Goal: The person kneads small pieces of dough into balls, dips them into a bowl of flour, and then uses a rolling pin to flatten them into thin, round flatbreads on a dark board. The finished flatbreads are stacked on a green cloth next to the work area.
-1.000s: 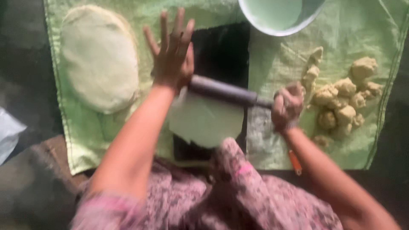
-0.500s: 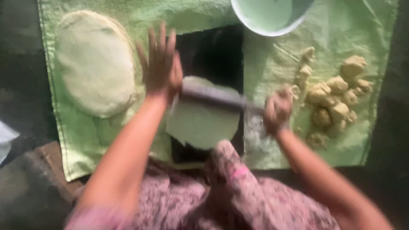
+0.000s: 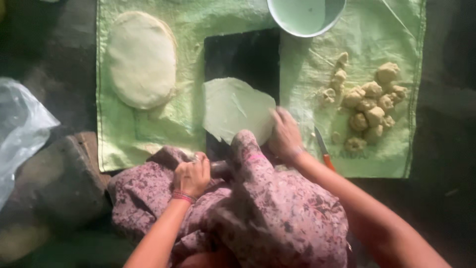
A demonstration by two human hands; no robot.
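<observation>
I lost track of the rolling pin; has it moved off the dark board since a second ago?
Yes. The rolling pin has come back toward the person, off the dark board, held at the lap by the left hand.

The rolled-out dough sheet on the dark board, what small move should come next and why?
Probably lift the thin dough sheet off the dark board and lay it on the stack of rolled sheets. It looks fully flattened, the right hand already touches its edge, and the left hand holds the rolling pin drawn back toward the lap.
</observation>
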